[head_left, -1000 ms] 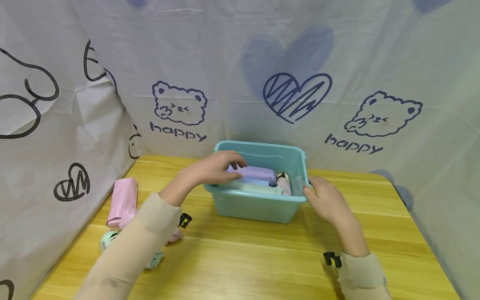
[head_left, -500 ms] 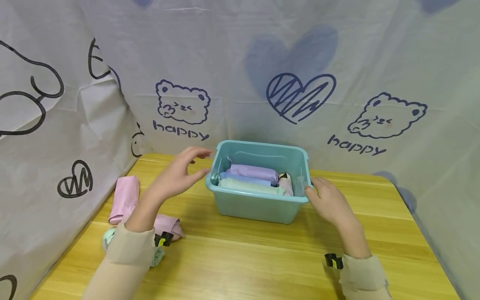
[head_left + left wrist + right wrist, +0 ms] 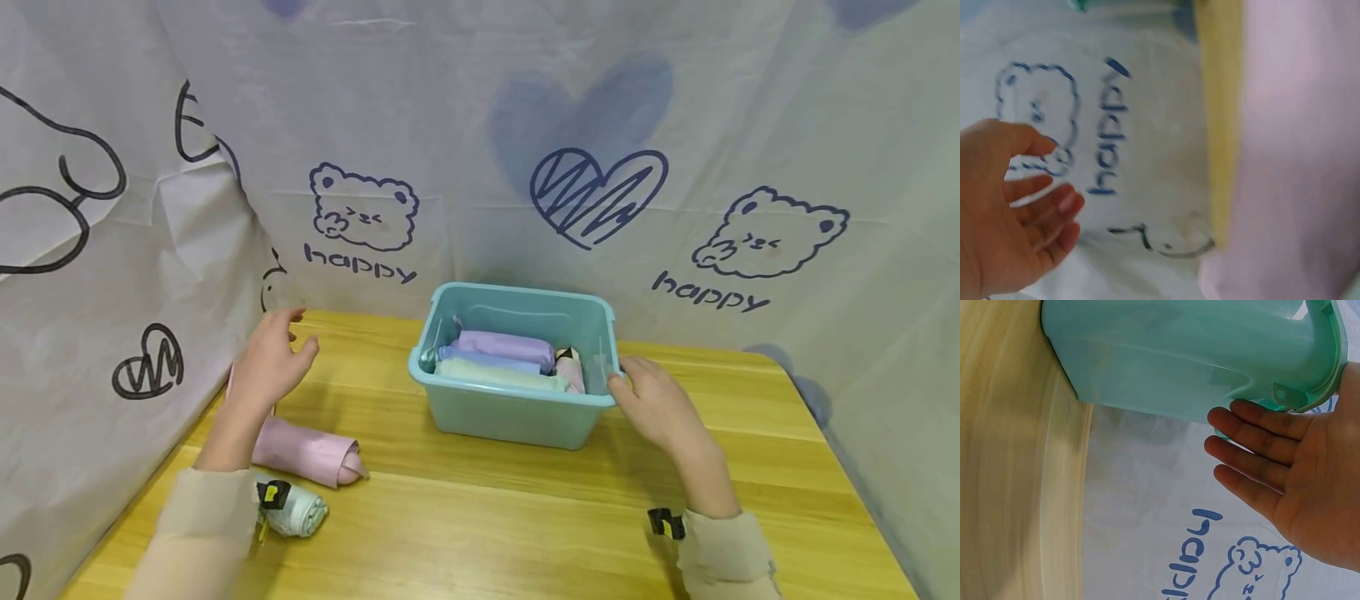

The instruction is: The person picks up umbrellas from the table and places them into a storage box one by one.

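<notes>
My right hand [image 3: 660,400] holds the right rim of a light-blue plastic bin [image 3: 510,421], thumb over the edge. In the right wrist view its fingers [image 3: 1260,447] lie nearly straight at the outer wall. Inside the bin are a purple roll [image 3: 506,344], a blue roll [image 3: 517,363], a pale green roll [image 3: 498,376] and a pinkish-white roll [image 3: 572,372] with a dark patch. My left hand [image 3: 270,358], empty with loosely bent fingers, hovers at the table's left side. Nearest it lie a pink fabric roll [image 3: 311,452] and another pink bundle, mostly hidden behind the hand.
A mint-green roll [image 3: 300,510] lies nearer me, partly behind the left wrist strap. The wooden table [image 3: 480,525] runs up to a printed cloth backdrop [image 3: 480,167], which stands behind the bin and along the left edge.
My left hand has moved out of the bin, leftwards, to above the pink bundles. The right hand keeps its hold on the rim, and the bin stays in place.
</notes>
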### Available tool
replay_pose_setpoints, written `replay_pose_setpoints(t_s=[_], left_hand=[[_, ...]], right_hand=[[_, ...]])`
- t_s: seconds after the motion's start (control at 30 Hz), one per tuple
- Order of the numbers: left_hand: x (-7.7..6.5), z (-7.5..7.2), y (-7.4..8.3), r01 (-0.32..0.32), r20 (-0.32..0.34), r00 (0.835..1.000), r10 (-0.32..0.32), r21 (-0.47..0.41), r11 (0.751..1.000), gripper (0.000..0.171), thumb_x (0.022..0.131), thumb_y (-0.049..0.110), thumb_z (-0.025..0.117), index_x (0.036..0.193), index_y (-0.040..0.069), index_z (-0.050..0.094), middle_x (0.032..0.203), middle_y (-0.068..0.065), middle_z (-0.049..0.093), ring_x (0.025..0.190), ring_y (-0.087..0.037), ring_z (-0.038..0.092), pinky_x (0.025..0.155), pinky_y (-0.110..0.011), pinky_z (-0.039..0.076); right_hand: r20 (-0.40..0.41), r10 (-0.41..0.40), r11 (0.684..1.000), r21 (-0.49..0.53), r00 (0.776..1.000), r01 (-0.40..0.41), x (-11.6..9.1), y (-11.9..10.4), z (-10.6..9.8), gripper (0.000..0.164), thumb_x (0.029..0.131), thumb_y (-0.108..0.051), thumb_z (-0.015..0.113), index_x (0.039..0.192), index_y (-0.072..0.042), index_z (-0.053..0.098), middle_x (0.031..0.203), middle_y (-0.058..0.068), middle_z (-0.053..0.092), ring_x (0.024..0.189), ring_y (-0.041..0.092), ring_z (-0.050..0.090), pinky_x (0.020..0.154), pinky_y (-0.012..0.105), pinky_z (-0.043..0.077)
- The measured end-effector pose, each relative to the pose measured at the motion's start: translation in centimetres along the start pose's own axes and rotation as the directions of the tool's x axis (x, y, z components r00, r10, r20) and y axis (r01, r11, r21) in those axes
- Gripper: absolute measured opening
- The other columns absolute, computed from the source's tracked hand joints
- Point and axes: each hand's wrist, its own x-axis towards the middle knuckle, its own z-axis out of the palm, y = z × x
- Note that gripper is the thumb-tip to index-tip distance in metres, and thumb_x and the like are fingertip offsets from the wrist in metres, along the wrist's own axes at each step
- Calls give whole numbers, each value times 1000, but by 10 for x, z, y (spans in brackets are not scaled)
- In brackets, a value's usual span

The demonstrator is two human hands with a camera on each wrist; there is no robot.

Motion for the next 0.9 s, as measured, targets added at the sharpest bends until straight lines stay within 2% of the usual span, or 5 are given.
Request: replay_pose_setpoints(t_s=[0.17, 0.43, 0.5, 0.7, 0.9], left_hand=[[5, -3, -36, 136, 60, 988, -144, 119, 983, 65, 100, 30, 53, 151, -8, 40, 144, -34, 46, 126, -55, 49, 92, -72, 44], [5, -13, -78, 206, 228, 939, -258, 229, 951, 80, 99, 42, 53, 134, -28, 37, 129, -52, 37, 116, -67, 42, 95, -75, 40], [4, -16, -84, 230, 275, 916, -293, 240, 943, 85, 100, 46, 51, 133, -31, 34, 126, -54, 37, 115, -67, 43, 96, -73, 41], [2, -22, -91, 320, 418, 817, -397, 245, 915, 95, 100, 54, 46, 137, -30, 22, 132, -54, 33, 120, -63, 44, 98, -70, 42], [1, -22, -93, 308, 487, 781, -392, 247, 919, 74, 98, 45, 53, 127, -23, 42, 122, -44, 49, 106, -50, 54, 92, -62, 47]], right_hand=[[4, 4, 1000, 1, 1000, -4, 0, 0, 1, 52, 107, -31, 40, 140, 5, 58, 137, 26, 61, 129, 47, 56, 108, 63, 44], [-4, 13, 1000, 5, 1000, -13, 0, 0, 1, 51, 107, -31, 40, 138, 5, 60, 135, 24, 63, 126, 46, 58, 106, 63, 46], [-5, 12, 1000, 7, 1000, -12, 0, 0, 1, 51, 107, -30, 41, 138, 5, 60, 134, 24, 63, 126, 46, 58, 106, 63, 46], [-2, 13, 1000, 11, 1000, -13, 1, 0, 1, 51, 107, -30, 41, 139, 5, 59, 135, 24, 63, 127, 46, 57, 106, 62, 46], [3, 17, 1000, 9, 1000, -17, 1, 0, 1, 51, 107, -30, 41, 139, 5, 59, 134, 24, 63, 126, 46, 58, 106, 62, 46]])
